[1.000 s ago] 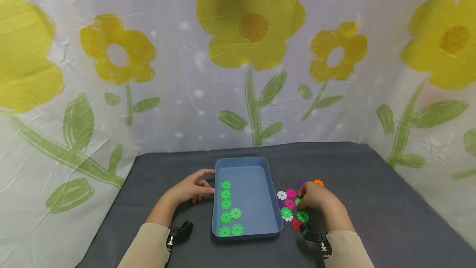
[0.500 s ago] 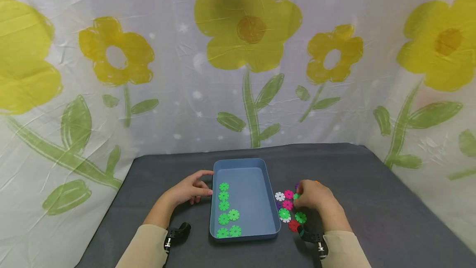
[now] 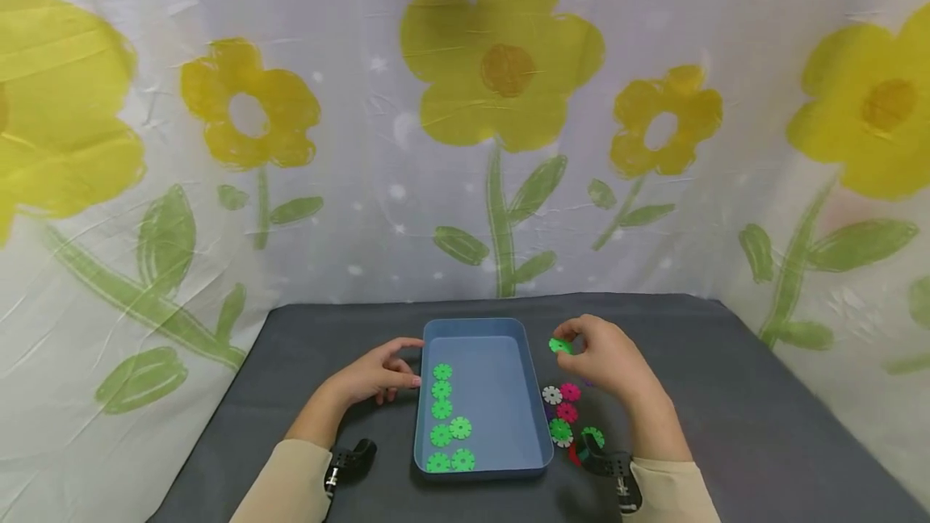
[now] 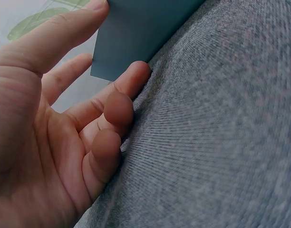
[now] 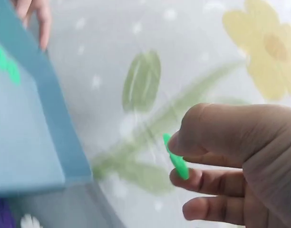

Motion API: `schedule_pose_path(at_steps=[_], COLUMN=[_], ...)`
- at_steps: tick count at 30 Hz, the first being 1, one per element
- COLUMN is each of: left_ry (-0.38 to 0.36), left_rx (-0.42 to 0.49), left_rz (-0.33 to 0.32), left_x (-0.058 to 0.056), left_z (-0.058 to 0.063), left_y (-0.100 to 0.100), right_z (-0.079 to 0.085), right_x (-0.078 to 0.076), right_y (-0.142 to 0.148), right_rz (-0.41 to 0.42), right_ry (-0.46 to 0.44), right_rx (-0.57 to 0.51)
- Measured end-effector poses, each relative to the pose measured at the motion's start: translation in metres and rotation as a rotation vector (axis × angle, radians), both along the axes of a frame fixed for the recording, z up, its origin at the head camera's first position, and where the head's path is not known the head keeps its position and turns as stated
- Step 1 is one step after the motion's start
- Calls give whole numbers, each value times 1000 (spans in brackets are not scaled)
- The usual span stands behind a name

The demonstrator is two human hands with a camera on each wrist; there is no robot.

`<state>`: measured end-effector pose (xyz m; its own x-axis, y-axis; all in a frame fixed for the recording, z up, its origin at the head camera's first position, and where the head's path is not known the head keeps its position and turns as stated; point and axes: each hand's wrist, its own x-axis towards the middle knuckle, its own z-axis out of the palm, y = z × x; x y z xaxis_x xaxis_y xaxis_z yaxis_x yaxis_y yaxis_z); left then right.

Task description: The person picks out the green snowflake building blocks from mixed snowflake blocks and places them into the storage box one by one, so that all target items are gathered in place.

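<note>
My right hand (image 3: 609, 360) pinches a green notched plastic disc (image 3: 559, 345) between thumb and fingers, raised to the right of a blue tray (image 3: 494, 394). The right wrist view catches that disc nearly edge-on. At the tray's left wall, my left hand (image 3: 379, 373) touches the side with thumb and a fingertip; its other fingers are loosely bent over the cloth in the left wrist view. Several green discs (image 3: 441, 409) lie in the tray along its left side, the lowest ones in a pair.
Beside the tray's right wall lies a loose cluster of discs: white (image 3: 551, 395), pink (image 3: 567, 412), red, purple and green, partly hidden by my right wrist. Dark grey cloth (image 3: 349, 321) covers the table. A flowered curtain (image 3: 363, 184) hangs behind it.
My right hand has lifted the green disc out of the cluster and moved it up and toward the tray. My left hand stays at the tray's left wall.
</note>
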<state>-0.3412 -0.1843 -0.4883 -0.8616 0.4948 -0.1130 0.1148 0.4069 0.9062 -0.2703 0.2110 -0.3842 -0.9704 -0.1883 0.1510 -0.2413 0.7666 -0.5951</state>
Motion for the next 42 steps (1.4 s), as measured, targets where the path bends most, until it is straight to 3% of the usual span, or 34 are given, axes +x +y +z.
schedule_pose_path(at_steps=[6,12,18,31,38,42], left_ry=[8,12,5,7,9,6], left_rx=[-6,-17,-5,-4,-3,-4], left_rz=[-4,0,4,10,12,8], left_x=[-2,-2,-3,-2,-1,-1], left_z=[6,9,9,7,7,8], left_y=[5,5,5,1,1,1], right_z=[2,-17,-39,-71,-81,-82], right_x=[2,4,4,1,3,2], right_y=[-34,-69,-94,-113,-117,-118], right_rz=[87,206,258,311,331,345], right_ry=[128,192,272,285,328,292], right_rx=[-5,116,207,296,323,334])
